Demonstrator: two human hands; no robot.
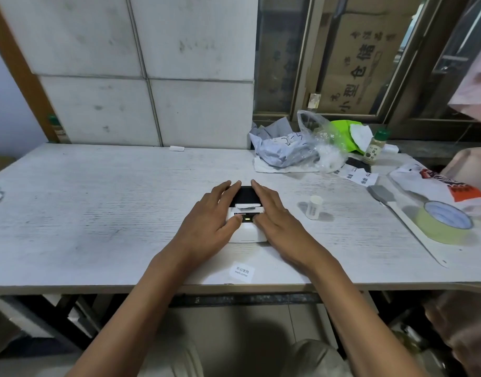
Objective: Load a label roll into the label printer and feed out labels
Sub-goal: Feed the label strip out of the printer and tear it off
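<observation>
A: Printer (247, 227) — where does it sit?

B: Flat on the white table (98, 200), near the front edge, between both hands. White body, black rear section, and a small green light (247, 219) glows on top.

A: Anything in its slot?

B: A white label (247, 205) pokes out of the slot at the front of the black part. The roll inside cannot be seen.

A: The hands?

B: The left hand (216, 213) lies along the printer's left side, fingers spread and nearly flat, thumb tip beside the light. The right hand (272, 213) mirrors it on the right side, fingers extended, thumb by the light too. Neither hand closes around the printer; they bracket it.

A: And close by?

B: One loose label (241, 272) reading "welcome" lies just in front of the printer. A small white bottle (313, 207) stands to the right, apart from the hand.

A: Farther out?

B: A tape roll (444, 223) at the right, a strip of printed labels (356, 175) behind it, a clear plastic bag (323, 145) with crumpled contents against a grey bag (280, 148), and a green-capped jar (375, 146) upright.
</observation>
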